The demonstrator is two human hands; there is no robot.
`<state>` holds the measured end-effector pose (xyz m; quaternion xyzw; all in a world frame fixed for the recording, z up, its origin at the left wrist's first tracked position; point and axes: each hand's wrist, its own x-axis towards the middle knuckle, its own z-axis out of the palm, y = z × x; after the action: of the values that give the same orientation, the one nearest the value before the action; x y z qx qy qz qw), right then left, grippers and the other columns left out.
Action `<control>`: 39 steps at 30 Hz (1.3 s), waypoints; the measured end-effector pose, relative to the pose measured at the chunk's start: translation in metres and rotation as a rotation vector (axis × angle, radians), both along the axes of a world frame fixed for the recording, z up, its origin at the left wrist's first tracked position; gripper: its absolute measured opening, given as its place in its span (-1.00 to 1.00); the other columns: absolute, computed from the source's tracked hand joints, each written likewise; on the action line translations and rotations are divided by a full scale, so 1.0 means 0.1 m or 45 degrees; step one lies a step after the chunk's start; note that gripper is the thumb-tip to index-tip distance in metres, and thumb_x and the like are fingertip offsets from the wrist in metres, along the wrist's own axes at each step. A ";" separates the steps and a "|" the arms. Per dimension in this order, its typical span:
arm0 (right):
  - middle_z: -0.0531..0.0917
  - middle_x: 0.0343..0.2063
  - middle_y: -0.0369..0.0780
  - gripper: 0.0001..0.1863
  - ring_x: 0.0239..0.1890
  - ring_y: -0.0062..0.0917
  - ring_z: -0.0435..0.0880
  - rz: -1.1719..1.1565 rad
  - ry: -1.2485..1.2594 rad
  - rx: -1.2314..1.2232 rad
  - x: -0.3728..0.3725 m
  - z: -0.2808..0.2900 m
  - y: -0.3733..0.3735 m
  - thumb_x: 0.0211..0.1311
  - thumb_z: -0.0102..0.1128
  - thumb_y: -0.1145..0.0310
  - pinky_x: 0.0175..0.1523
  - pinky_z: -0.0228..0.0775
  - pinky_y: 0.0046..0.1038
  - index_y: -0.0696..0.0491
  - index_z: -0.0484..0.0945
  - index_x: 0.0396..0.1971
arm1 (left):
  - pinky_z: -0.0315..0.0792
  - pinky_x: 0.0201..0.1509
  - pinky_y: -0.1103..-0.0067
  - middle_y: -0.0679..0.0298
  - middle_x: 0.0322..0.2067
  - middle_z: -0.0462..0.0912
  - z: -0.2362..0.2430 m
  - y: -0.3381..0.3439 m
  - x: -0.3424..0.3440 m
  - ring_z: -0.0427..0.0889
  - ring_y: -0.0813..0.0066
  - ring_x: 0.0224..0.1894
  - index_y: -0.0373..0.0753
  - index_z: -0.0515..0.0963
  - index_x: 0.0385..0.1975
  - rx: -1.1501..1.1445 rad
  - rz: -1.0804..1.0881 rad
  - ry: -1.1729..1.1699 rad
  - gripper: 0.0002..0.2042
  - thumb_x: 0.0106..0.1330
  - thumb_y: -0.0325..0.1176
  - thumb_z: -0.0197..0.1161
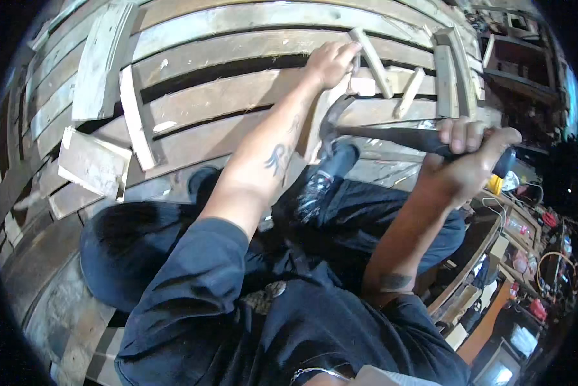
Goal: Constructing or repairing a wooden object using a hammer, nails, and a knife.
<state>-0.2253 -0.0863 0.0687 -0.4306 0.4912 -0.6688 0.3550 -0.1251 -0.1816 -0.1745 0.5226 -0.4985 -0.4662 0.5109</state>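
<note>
My right hand (462, 157) is wrapped round the black handle of a hammer (392, 135), which lies level across to the left. Its dark curved head is by a short wooden board (320, 125); whether they touch is hard to tell. At the far end of that board my left hand (332, 64) is closed, fingers curled over its edge, though the fingertips are partly hidden. Just right of the left hand, a narrow wood strip (374, 64) and a small pale block (363, 87) lie on the slats. My shoe (340, 161) is close to the board's near end.
Slatted planks (224, 55) with dark gaps spread ahead. Loose wood pieces lie at left, among them a thick board (102, 64), a strip (136, 119) and a broken panel (92, 161). More upright pieces (453, 71) stand right. Cluttered wooden trays (475, 270) fill the lower right.
</note>
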 end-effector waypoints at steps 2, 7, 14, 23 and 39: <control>0.17 -0.71 -0.45 -0.57 -0.69 -0.72 0.17 0.050 -0.043 -0.009 0.10 -0.02 -0.03 0.49 0.10 -0.02 -0.57 0.10 -0.59 -0.05 0.30 -0.50 | 0.41 -0.18 0.38 0.22 -0.56 0.66 -0.04 -0.03 0.03 0.61 0.25 -0.43 -0.15 0.68 -0.56 0.045 -0.164 0.139 -0.41 0.43 0.12 -0.17; 0.33 -0.69 -0.39 -0.58 -0.68 -0.70 0.27 -0.031 0.035 0.002 0.34 -0.03 -0.33 0.39 0.28 0.02 -0.57 0.14 -0.59 0.01 0.38 -0.48 | 0.36 -0.36 0.49 0.29 -0.67 0.54 -0.26 -0.08 0.06 0.49 0.48 -0.55 -0.29 0.56 -0.64 0.012 -0.060 0.363 -0.36 0.51 0.10 -0.18; 0.33 -0.69 -0.39 -0.60 -0.69 -0.70 0.26 -0.016 0.062 -0.044 0.38 -0.05 -0.51 0.40 0.27 0.05 -0.58 0.11 -0.56 0.06 0.44 -0.45 | 0.39 -0.33 0.49 0.28 -0.65 0.58 -0.26 -0.20 0.05 0.53 0.48 -0.53 -0.26 0.57 -0.63 0.082 0.004 0.331 -0.34 0.53 0.14 -0.19; 0.33 -0.75 -0.41 -0.59 -0.76 -0.73 0.25 0.171 0.094 -0.127 0.54 -0.02 -0.27 0.38 0.30 0.09 -0.65 0.09 -0.57 0.04 0.35 -0.46 | 0.45 -0.17 0.24 0.05 -0.54 0.66 -0.09 0.04 0.37 0.68 0.03 -0.34 -0.21 0.66 -0.56 0.127 0.230 0.119 -0.35 0.48 0.20 -0.17; 0.43 -0.67 -0.31 -0.60 -0.73 -0.67 0.33 0.325 0.241 -0.184 1.15 -0.04 -0.42 0.32 0.37 0.13 -0.66 0.17 -0.59 0.11 0.40 -0.30 | 0.49 -0.14 0.32 0.13 -0.54 0.68 -0.10 0.16 0.47 0.69 0.20 -0.35 -0.26 0.63 -0.55 0.154 0.352 0.339 -0.25 0.54 0.22 -0.35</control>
<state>-0.1098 -0.1280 0.0648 -0.5749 0.4143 -0.6084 0.3574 -0.0781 -0.1653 -0.1849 0.5497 -0.3210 -0.4856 0.5991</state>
